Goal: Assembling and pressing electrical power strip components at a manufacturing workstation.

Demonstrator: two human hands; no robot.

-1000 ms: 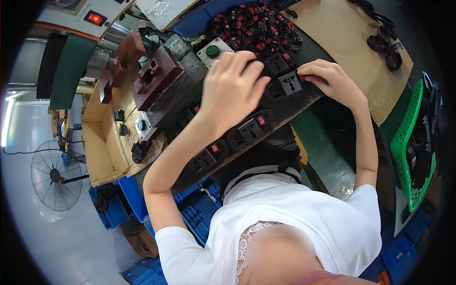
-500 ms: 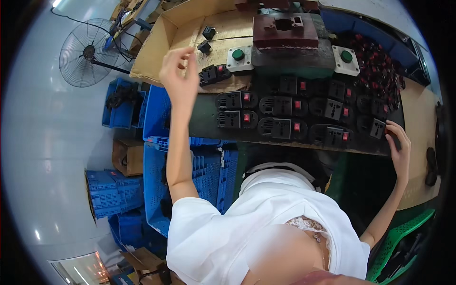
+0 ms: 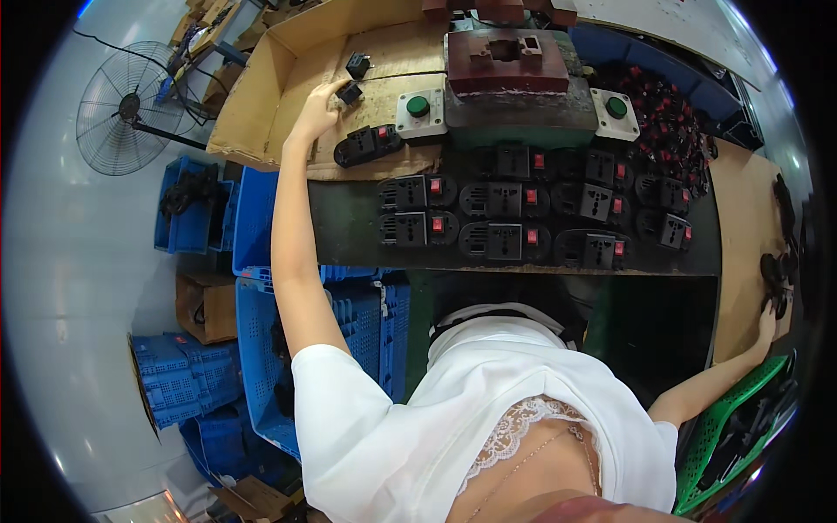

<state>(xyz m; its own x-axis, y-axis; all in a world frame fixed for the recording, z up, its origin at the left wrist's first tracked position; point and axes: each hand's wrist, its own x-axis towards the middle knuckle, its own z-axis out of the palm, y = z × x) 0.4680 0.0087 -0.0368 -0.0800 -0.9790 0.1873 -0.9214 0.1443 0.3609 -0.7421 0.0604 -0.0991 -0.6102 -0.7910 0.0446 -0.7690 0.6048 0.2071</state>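
Two arms spread wide over the bench. Left hand [image 3: 318,109] reaches into the cardboard tray [image 3: 248,105], fingers closing around a small black part [image 3: 350,92]; a second small black piece [image 3: 357,64] lies just beyond it. One black socket with a red switch [image 3: 366,144] sits near that hand on the tray's front edge. Right hand [image 3: 767,318] is at the far right, touching black parts [image 3: 774,277] on a cardboard sheet; its grip cannot be made out. Rows of black sockets [image 3: 506,205] line the dark worktop between the hands.
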